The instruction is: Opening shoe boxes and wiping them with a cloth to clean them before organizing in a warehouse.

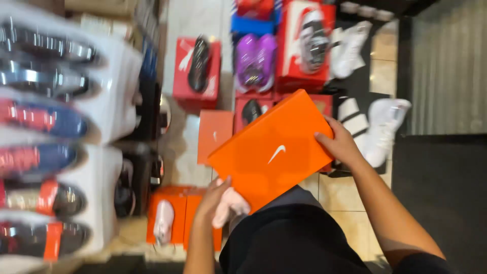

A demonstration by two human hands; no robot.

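Tiled shop floor (345, 190), crowded with shoes on red boxes (197, 68): a person's left hand (215, 195) and right hand (341, 144) clasp opposite corners of a closed orange shoebox (271, 152), held tilted at waist height, seemingly to steady it.

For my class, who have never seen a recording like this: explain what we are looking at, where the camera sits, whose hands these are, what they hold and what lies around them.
There is one picture, taken by a camera worn on a person's head and looking down, so both arms belong to the wearer. The left hand and the right hand grip opposite ends of an orange shoe box, held closed and tilted above the tiled floor. On the floor stand red boxes and orange boxes with single shoes resting on top, including a purple pair and white shoes. At the left, blurred, shoes sit on white shelves.
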